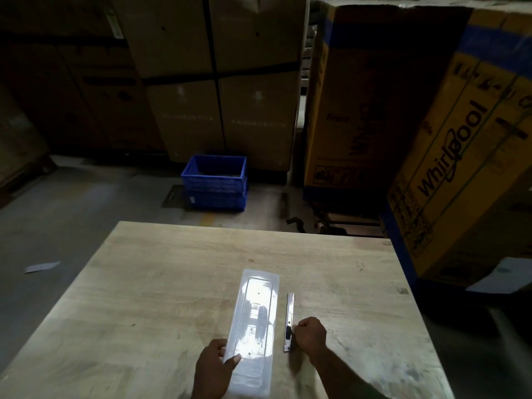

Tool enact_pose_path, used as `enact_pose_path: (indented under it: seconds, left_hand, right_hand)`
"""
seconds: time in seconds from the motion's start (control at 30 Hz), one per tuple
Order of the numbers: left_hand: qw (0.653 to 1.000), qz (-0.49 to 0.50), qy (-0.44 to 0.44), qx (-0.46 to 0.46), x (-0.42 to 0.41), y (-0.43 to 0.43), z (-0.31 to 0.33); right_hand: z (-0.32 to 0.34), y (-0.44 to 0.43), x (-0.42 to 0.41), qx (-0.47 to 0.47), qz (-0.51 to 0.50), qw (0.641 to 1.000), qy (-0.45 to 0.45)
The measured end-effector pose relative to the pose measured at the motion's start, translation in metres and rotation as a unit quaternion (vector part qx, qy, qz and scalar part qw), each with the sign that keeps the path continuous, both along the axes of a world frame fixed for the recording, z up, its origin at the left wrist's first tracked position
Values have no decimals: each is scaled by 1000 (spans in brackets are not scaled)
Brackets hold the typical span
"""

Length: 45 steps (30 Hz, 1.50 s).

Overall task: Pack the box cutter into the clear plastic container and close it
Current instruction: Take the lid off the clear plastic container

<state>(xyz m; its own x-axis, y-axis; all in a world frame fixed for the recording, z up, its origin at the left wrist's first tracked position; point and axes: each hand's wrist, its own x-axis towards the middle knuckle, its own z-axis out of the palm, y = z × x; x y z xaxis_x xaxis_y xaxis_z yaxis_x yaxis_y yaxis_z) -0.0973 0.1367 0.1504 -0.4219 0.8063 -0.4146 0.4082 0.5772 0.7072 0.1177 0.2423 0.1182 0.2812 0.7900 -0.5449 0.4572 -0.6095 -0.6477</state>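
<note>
A long clear plastic container [254, 321] lies lengthwise on the wooden table [161, 283], glaring under the light. My left hand [214, 367] grips its near left edge, thumb on top. Just right of it a slim metal box cutter [289, 321] with a black slider lies flat on the table, parallel to the container. My right hand [311, 336] is curled at the cutter's near end, fingertips pinching it by the slider. Whether the container's lid is open or shut cannot be told.
A blue plastic crate [216, 182] stands on the floor beyond the table's far edge. Tall cardboard boxes line the back, and a yellow appliance carton [460, 168] leans close to the table's right side. A paper scrap [41, 266] lies on the floor at left.
</note>
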Motion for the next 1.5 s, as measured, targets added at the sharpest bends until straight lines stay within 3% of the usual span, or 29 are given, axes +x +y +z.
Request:
enact_pose_path:
  seconds: [0.3,0.47,0.63,0.8,1.13,1.5]
  left_hand:
    - [998,-60,14,23,-31,15,14]
    - [991,-133,30,3,-49,25,35]
    - [980,-194,40,2,-54,34,36]
    - [982,-171,78,-18,-49,32,27]
    - [994,1,86,-61,-51,24,17]
    - [989,9,136,-59,-50,34,15]
  right_hand:
    - [41,24,21,96,28,990,95]
    - [80,51,24,157,118,979,61]
    - [82,45,20,132,200,970,-25]
    - [63,20,17,131,175,974,-54]
    - [54,6,25,67,132,984,-103]
    - [61,-5,4,57,103,979,-169]
